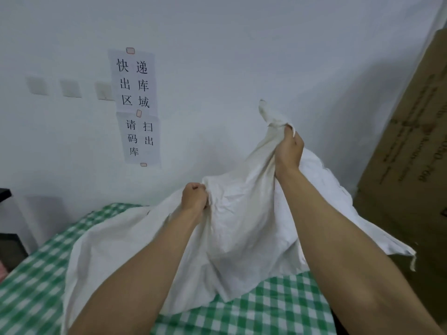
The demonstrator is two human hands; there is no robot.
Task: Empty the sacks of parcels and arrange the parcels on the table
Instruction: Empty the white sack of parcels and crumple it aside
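A white cloth sack (242, 218) is lifted over the table with the green-and-white checked cloth (273, 308). My right hand (289, 147) grips a bunched corner of the sack high up, near the wall. Lower and to the left, my left hand (194, 197) grips another fold of the fabric. The sack hangs down between both hands and drapes onto the table. No parcels are visible; whatever lies under or inside the sack is hidden.
A large brown cardboard box (411, 153) stands at the right beside the table. Paper signs with Chinese characters (135, 105) are taped on the white wall behind. A dark object (7, 247) sits at the far left edge.
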